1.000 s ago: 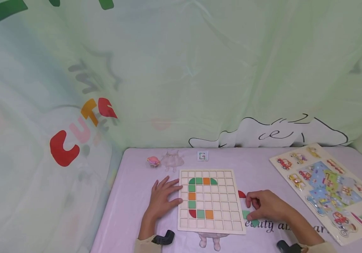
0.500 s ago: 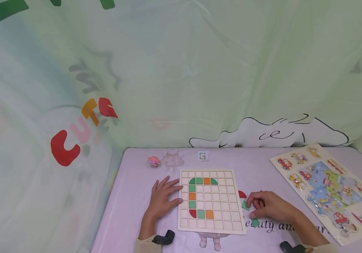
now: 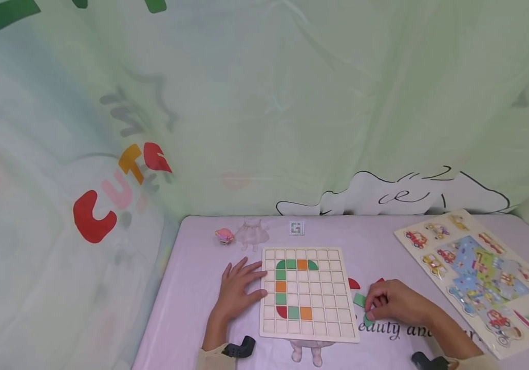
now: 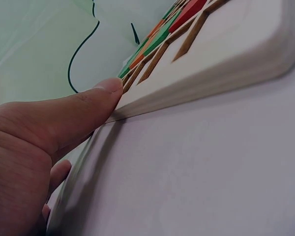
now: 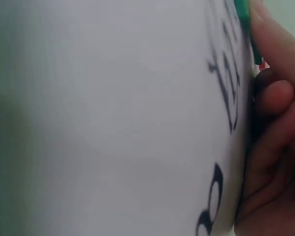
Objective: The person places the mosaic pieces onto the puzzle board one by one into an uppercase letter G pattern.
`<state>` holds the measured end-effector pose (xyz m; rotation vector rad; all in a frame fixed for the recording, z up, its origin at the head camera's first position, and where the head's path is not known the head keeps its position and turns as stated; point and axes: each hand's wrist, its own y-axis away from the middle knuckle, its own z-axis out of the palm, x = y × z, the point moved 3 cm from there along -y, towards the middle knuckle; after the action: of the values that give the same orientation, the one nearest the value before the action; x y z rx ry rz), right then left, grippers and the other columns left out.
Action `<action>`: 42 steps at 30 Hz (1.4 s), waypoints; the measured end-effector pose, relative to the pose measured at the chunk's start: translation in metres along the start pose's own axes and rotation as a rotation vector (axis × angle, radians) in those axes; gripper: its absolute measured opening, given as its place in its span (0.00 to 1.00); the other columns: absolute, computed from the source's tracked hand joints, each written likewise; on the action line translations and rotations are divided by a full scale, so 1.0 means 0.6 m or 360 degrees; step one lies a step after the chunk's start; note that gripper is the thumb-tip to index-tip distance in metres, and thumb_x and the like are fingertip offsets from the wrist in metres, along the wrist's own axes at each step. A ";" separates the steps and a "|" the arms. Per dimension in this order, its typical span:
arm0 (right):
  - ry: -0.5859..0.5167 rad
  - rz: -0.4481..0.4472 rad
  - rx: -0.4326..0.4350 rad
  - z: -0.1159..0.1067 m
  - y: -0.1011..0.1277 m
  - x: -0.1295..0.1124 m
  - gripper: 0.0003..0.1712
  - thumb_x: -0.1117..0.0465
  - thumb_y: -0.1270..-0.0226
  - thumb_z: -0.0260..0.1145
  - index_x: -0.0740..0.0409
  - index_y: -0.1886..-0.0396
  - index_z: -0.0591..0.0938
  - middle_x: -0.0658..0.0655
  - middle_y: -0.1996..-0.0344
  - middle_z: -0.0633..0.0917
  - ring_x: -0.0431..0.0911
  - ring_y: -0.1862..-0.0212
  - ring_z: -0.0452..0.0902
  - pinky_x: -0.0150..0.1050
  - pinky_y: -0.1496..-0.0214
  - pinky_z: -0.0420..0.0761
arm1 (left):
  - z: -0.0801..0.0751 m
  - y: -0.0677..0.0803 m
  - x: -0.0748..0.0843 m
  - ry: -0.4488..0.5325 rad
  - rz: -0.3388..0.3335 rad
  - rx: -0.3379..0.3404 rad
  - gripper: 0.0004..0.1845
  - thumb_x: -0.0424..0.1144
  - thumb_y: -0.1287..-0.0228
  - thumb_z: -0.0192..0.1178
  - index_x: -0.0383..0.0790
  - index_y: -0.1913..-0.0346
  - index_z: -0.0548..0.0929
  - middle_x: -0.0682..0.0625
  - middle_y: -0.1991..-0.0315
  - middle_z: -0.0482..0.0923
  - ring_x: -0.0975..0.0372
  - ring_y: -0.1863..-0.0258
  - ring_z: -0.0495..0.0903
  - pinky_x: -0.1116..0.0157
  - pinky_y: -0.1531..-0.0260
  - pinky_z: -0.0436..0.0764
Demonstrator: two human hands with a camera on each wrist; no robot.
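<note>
A wooden grid board (image 3: 329, 303) lies flat on the table, with green, orange and red pieces set in a C-like outline. My left hand (image 3: 239, 290) rests at its left edge, fingers spread; in the left wrist view the thumb (image 4: 96, 101) touches the board's rim. To the right of the board, my right hand (image 3: 394, 303) pinches a small green piece (image 3: 369, 319) low at the tabletop, mostly covered by the fingers. Beside those fingertips lie a green square piece (image 3: 359, 300) and a red rounded piece (image 3: 354, 283). Another red piece (image 3: 380, 280) peeks out behind the hand.
A vehicle picture puzzle board (image 3: 482, 277) lies angled on the right. At the back are a small card with a G pattern (image 3: 296, 228) and a pink toy (image 3: 224, 236). A printed cloth (image 3: 292, 103) hangs behind the table (image 3: 190, 267).
My right hand has shifted slightly right from the green square piece, which has turned a little, to the lower green piece, now pinched. A red piece shows behind it. My left hand stays put.
</note>
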<state>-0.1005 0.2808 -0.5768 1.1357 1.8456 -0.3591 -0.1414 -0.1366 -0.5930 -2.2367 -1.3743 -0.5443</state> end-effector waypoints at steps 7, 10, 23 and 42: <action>-0.0081 -0.0028 0.0006 0.000 0.001 -0.008 0.12 0.52 0.49 0.82 0.43 0.65 0.88 0.49 0.77 0.79 0.38 0.73 0.73 0.31 0.72 0.71 | -0.001 0.000 0.000 -0.0011 0.0017 0.0019 0.26 0.58 0.39 0.68 0.57 0.38 0.84 0.56 0.29 0.75 0.47 0.22 0.61 0.33 0.27 0.51; -0.0029 -0.0012 -0.0001 0.002 -0.001 -0.010 0.13 0.52 0.51 0.83 0.42 0.65 0.88 0.48 0.77 0.78 0.37 0.72 0.73 0.30 0.71 0.71 | -0.002 0.000 0.001 -0.0002 0.0013 0.0017 0.26 0.57 0.39 0.68 0.57 0.38 0.84 0.56 0.29 0.75 0.46 0.22 0.61 0.33 0.27 0.50; 0.0026 0.0250 0.0055 0.002 -0.006 -0.016 0.16 0.50 0.53 0.84 0.45 0.67 0.85 0.47 0.79 0.76 0.36 0.72 0.71 0.32 0.70 0.67 | -0.003 -0.002 -0.001 0.0004 -0.0019 -0.0029 0.27 0.59 0.39 0.68 0.58 0.37 0.84 0.57 0.28 0.73 0.48 0.21 0.59 0.35 0.25 0.47; -0.0443 0.0076 0.0076 -0.004 -0.002 -0.021 0.07 0.61 0.35 0.72 0.59 0.60 0.86 0.53 0.74 0.82 0.39 0.73 0.76 0.31 0.72 0.76 | -0.001 0.000 -0.001 0.0027 -0.0031 -0.0043 0.27 0.58 0.38 0.68 0.57 0.37 0.84 0.57 0.28 0.73 0.48 0.21 0.59 0.34 0.25 0.47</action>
<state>-0.1008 0.2745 -0.5654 1.1004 1.5711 -0.5094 -0.1416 -0.1372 -0.5930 -2.2372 -1.3892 -0.5906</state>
